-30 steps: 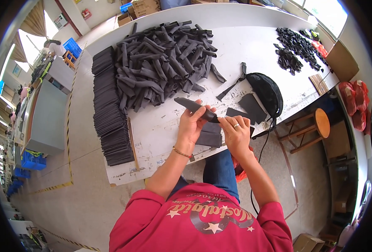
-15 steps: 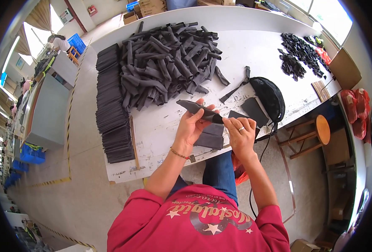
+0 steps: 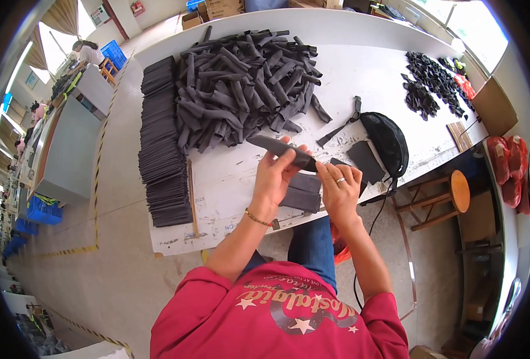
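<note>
Both hands hold one long dark grey fabric strip point(image 3: 271, 145) above the near edge of the white table point(image 3: 229, 185). My left hand point(image 3: 275, 178) grips its middle from below, thumb on top. My right hand point(image 3: 338, 186), with a ring on one finger, pinches the strip's right end. Under the hands lies a small stack of flat dark pieces point(image 3: 302, 192). A big heap of rolled dark strips point(image 3: 241, 90) lies further back on the table.
Along the table's left edge runs a row of stacked flat dark pieces point(image 3: 160, 143), with a thin wooden stick point(image 3: 191, 197) beside it. A black pouch point(image 3: 387, 140) and a dark square point(image 3: 365, 161) sit right. A wooden stool point(image 3: 450, 194) stands right. Small black parts point(image 3: 429, 84) lie far right.
The hands stay on the strip at the table's near edge; the right hand has shifted slightly along the strip's right end. Nothing was picked up or put down.
</note>
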Available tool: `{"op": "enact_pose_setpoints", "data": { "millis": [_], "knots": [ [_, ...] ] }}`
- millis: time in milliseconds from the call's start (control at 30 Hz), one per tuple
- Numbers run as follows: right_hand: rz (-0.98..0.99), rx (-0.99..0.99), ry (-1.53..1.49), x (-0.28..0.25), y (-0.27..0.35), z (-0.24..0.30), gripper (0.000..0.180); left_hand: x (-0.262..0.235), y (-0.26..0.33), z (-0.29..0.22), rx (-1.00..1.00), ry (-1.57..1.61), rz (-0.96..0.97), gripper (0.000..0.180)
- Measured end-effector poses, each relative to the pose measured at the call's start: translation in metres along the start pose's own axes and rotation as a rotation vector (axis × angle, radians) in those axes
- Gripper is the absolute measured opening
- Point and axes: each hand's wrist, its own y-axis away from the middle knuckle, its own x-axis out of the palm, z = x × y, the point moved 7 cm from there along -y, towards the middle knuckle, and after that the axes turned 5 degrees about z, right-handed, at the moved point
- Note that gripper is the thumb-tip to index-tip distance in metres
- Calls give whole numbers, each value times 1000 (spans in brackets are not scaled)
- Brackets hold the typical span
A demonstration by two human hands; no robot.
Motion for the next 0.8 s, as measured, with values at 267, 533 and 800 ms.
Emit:
{"op": "enact_pose_setpoints", "data": {
  "millis": [267, 533, 800],
  "knots": [
    [177, 645, -697, -15, 4, -39, 58, -7, -13, 11, 13, -33, -6, 32],
    [168, 711, -929, 42, 13, -31, 15, -8, 3, 24, -18, -66, 150, 38],
    [206, 633, -645, 20, 23, -39, 17, -9, 2, 36, -42, -37, 139, 36]
  ]
}}
